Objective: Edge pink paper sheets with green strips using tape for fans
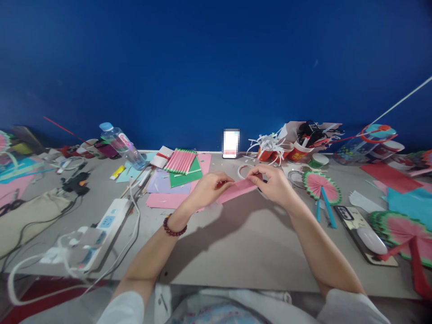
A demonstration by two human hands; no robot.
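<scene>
Here, a strip of pink paper (239, 190) is held just above the far middle part of the table (243, 258), stretched between both hands and slanting up toward the right. The left hand (211, 188) pinches its left end between thumb and fingers, and the right hand (270, 185) pinches the right end the same way, its fingers bent close together. A beaded bracelet (174, 226) circles the left wrist. Left of the hands, a pleated pink paper with green edges (181, 161) lies partly over a green sheet (185, 178), with a purple sheet (162, 183) beside it. Farther left are a tilted bottle (123, 145) and, nearer, a power strip (110, 225). A lit phone (231, 145) stands at the far wall (216, 67). To the right sit paper cups (299, 152), a round paper fan (315, 182) with blue sticks, and a white mouse (371, 240).
</scene>
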